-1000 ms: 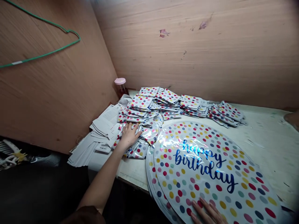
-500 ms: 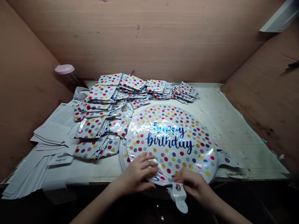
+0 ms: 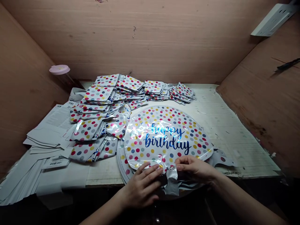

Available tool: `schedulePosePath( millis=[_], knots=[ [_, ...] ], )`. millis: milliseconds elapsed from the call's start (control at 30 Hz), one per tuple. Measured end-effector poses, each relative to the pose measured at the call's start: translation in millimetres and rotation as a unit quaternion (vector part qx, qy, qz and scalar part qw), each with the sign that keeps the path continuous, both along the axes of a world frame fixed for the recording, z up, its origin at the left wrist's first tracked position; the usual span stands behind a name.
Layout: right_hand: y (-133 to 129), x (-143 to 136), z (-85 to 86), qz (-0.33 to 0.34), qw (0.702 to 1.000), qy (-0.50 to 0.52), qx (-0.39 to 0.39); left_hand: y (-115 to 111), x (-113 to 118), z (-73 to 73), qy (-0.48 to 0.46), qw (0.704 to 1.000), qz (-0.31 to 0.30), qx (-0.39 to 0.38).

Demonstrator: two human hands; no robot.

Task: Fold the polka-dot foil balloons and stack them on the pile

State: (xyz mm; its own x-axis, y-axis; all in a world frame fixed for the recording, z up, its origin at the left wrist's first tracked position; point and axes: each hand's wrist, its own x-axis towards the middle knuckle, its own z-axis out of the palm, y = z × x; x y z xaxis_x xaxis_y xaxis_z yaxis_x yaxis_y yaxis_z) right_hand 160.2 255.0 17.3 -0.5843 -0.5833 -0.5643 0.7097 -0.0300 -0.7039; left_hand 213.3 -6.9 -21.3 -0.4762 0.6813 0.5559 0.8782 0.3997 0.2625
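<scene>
A flat foil balloon (image 3: 168,137), white with coloured dots and blue "happy birthday" lettering, lies on top of other flat balloons at the table's front edge. My right hand (image 3: 194,168) pinches the balloon's tail at the near edge, where the foil is lifted and curls upward. Resting with fingers outstretched, my left hand (image 3: 145,184) touches the balloon's near edge, left of the tail. Under the raised edge shows the silvery-grey underside. A further balloon tail (image 3: 222,158) sticks out on the right.
Stacks of folded dotted balloons (image 3: 93,128) run along the left and back. Paper cards (image 3: 47,134) with printed barcodes lie at far left. Behind them stands a pink-lidded cup (image 3: 59,70). Wooden panels enclose the table (image 3: 243,153); a white power strip (image 3: 273,20) hangs upper right.
My right hand has lifted the balloon's tail and near edge up and inward, so the foil now bends there. My left hand has shifted slightly, staying at the near edge.
</scene>
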Motion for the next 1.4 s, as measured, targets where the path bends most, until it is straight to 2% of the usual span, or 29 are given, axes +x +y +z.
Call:
schedulePosePath(
  millis=[100,167,300,367,400,433,467,500,533,600,667,700,767,867,933,1000,1033,1067,1200,1267,1400],
  knots=[
    [-6.3,-2.9,6.8,-0.025,1.000,0.004,0.000,10.5,-4.0,9.6,-0.068,0.991,0.072,0.096],
    [-9.3,-0.7,8.1,-0.036,0.999,0.013,0.001,20.3,-8.9,13.4,-0.033,0.981,0.129,0.141],
    [-6.4,-5.0,7.5,-0.025,0.999,0.041,0.018,28.4,-15.0,14.8,0.071,0.985,0.101,0.117],
    [-4.7,-23.3,11.4,-0.011,0.992,0.098,0.074,25.9,-12.8,13.0,0.109,0.984,0.085,0.111],
    [-5.3,-38.3,15.2,0.003,0.979,0.157,0.131,24.4,-10.1,11.3,0.120,0.985,0.076,0.101],
    [-7.1,-57.1,20.0,0.017,0.952,0.228,0.204,23.1,-6.5,9.0,0.122,0.987,0.066,0.084],
    [-10.1,-79.1,25.5,0.028,0.910,0.305,0.279,22.2,-2.0,6.2,0.119,0.989,0.055,0.062],
    [-14.0,-103.6,31.2,0.043,0.841,0.380,0.384,21.6,2.8,3.4,0.110,0.992,0.046,0.034],
    [-18.6,-129.4,36.7,0.033,0.804,0.403,0.436,21.2,7.4,0.9,0.099,0.994,0.041,0.003],
    [-28.3,-179.5,45.3,0.015,0.756,0.423,0.499,20.0,13.4,-0.7,0.068,0.997,0.030,-0.034],
    [-37.9,-219.0,49.8,0.020,0.717,0.439,0.541,17.8,9.6,4.2,0.018,0.999,0.007,-0.032],
    [-42.7,-232.1,50.5,0.027,0.698,0.450,0.557,16.5,2.2,8.8,-0.014,1.000,0.014,-0.021],
    [-52.7,-242.6,49.3,0.038,0.659,0.481,0.577,14.4,-23.8,18.9,-0.072,0.994,0.083,-0.016],
    [-65.2,-221.6,42.0,0.047,0.593,0.560,0.577,12.0,-80.4,24.6,-0.131,0.962,0.213,-0.108],
    [-64.8,-191.4,32.1,0.072,0.558,0.614,0.554,8.7,-115.3,19.6,-0.152,0.946,0.222,-0.181],
    [-51.9,-158.0,17.0,0.124,0.535,0.653,0.522,2.9,-138.7,12.2,-0.158,0.942,0.202,-0.215],
    [-40.8,-142.6,8.1,0.161,0.526,0.669,0.500,-0.7,-145.7,9.2,-0.155,0.945,0.188,-0.219],
    [-27.5,-129.0,-1.1,0.190,0.503,0.686,0.491,-4.5,-150.0,7.1,-0.151,0.948,0.175,-0.218],
    [22.3,-95.8,-27.7,0.189,0.451,0.679,0.548,-16.4,-155.2,5.0,-0.130,0.959,0.176,-0.183],
    [31.8,-89.1,-30.1,0.175,0.425,0.681,0.570,-19.1,-157.2,4.1,-0.109,0.965,0.176,-0.163],
    [25.9,-85.2,-22.5,0.148,0.370,0.713,0.576,-22.5,-161.8,0.3,-0.041,0.986,0.110,-0.116]
  ],
)
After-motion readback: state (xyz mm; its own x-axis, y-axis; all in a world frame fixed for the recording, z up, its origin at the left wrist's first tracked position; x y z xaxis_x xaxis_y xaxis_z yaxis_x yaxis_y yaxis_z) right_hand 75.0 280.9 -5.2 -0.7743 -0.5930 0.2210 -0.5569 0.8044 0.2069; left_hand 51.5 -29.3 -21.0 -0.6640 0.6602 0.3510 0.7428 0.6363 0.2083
